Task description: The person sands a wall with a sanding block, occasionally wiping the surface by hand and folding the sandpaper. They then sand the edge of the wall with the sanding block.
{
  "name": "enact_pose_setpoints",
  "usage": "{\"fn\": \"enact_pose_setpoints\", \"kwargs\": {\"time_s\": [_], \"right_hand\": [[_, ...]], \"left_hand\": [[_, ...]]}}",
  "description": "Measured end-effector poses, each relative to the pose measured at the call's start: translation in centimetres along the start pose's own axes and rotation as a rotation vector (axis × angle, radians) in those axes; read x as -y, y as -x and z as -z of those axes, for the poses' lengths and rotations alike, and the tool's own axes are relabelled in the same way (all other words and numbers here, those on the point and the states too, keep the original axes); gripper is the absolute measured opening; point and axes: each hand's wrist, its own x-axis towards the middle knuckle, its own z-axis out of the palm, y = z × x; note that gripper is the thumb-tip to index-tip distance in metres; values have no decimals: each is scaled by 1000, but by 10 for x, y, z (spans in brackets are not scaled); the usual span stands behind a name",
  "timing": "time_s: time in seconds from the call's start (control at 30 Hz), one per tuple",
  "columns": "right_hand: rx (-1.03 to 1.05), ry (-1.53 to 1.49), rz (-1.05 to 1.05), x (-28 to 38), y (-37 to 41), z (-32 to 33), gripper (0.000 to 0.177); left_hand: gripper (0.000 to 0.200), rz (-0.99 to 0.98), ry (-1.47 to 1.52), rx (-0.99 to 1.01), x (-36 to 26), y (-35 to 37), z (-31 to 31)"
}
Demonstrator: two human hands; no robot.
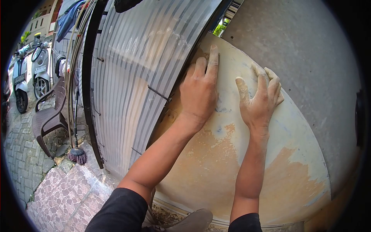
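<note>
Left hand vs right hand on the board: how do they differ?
Left hand lies flat, fingers together and straight, by the corrugated gate; right hand has thumb spread and fingers bent at the right edge of the board. Right hand is coated in pale dust; left hand shows much less. Both press on the board.

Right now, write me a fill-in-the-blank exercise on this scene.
1. Of the left hand and right hand on the pale panel, the ____ one is nearer the corrugated gate.
2. The chair is ____ in colour.
3. Beside it, a broom stands with its bristles pointing ____.
Missing words: left, brown, down.
</note>
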Motion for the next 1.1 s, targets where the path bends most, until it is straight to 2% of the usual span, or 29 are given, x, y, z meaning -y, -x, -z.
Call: {"fn": "enact_pose_setpoints", "kwargs": {"time_s": [0.17,0.23,0.53,0.73,0.97,1.1], "right_hand": [[-2,-22,-10,2,-1,2,59],[-4,-25,-26,3,-1,2,59],[29,-36,-27,4,-2,6,61],[20,-43,-42,2,-2,5,61],[0,-39,-41,3,-2,2,61],[-10,-26,-28,2,-1,1,60]], "left_hand": [[65,-1,11,22,8,31,13],[66,34,32,119,15,59,23],[66,89,14,-21,-5,6,2],[68,55,-29,100,21,78,26],[65,28,-21,-27,7,23,7],[66,73,15,-14,6,37,10]]}}
